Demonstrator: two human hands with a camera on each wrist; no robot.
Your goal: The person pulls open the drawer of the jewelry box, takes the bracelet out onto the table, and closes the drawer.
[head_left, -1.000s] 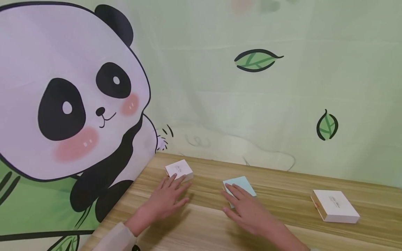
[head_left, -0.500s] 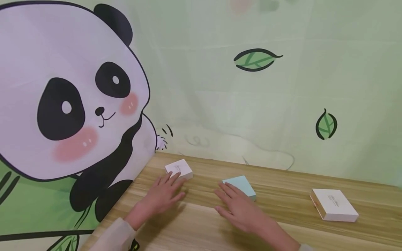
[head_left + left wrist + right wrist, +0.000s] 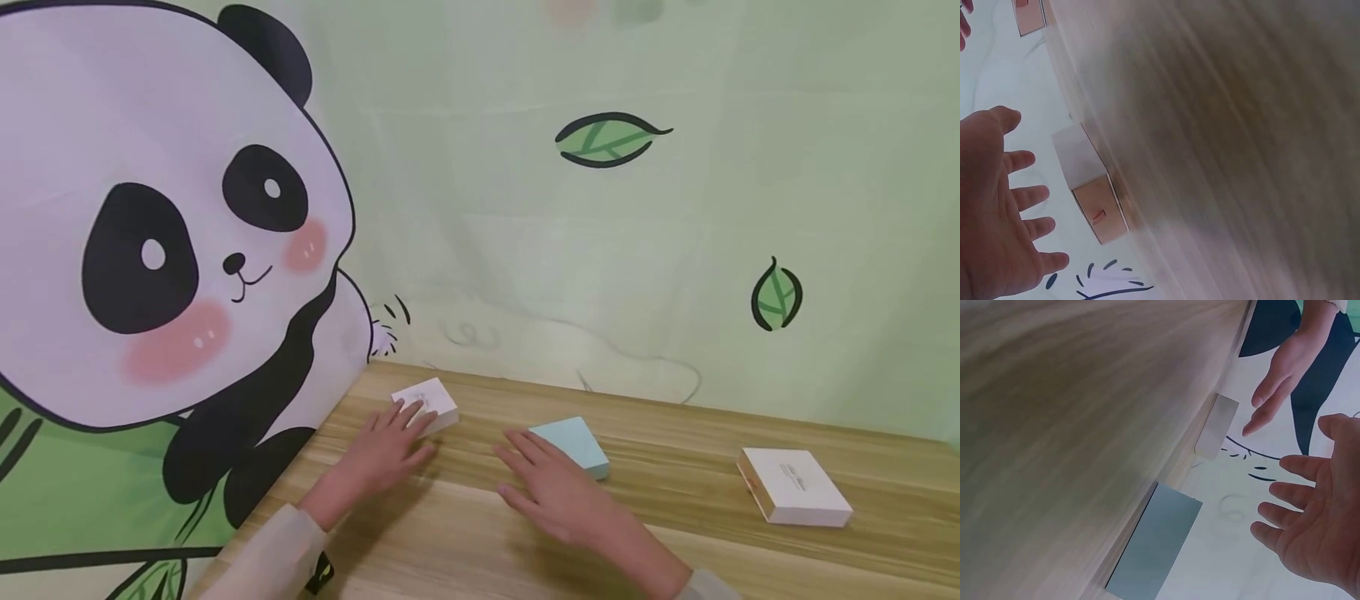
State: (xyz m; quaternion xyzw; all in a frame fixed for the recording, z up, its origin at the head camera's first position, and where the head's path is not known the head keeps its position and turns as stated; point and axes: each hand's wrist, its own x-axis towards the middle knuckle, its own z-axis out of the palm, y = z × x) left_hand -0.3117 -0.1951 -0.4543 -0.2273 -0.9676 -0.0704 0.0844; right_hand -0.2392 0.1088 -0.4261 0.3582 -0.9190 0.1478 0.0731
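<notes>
L hand (image 3: 372,458) is hovering above the counter (image 3: 420,542), palm down, fingers spread & approx. straight. In the head view its fingertips are overlapping the near part of the L box (image 3: 431,396); in the L wrist view a gap is showing b/w fingers & box. R hand (image 3: 566,500) is also hovering palm down, fingers spread, thumb standing apart. In the head view it's covering the near L part of the blue box (image 3: 581,442); the R wrist view is showing it apart from that box.

L box is lying flat nr the back L corner, white top w/ dark print too small to read; its tan side w/ a small red tab is showing in the L wrist view. Blue box is lying flat abt mid-counter, b/w the other two. R box (image 3: 798,487) is lying flat well apart, to the R of both hands, white w/ similar print & a tan side facing L.

Behind, a pale green backdrop (image 3: 465,183) is hanging, w/ a big panda (image 3: 247,242) at L & two leaves (image 3: 609,142) at R. Light sleeves (image 3: 270,554) are covering both forearms.
</notes>
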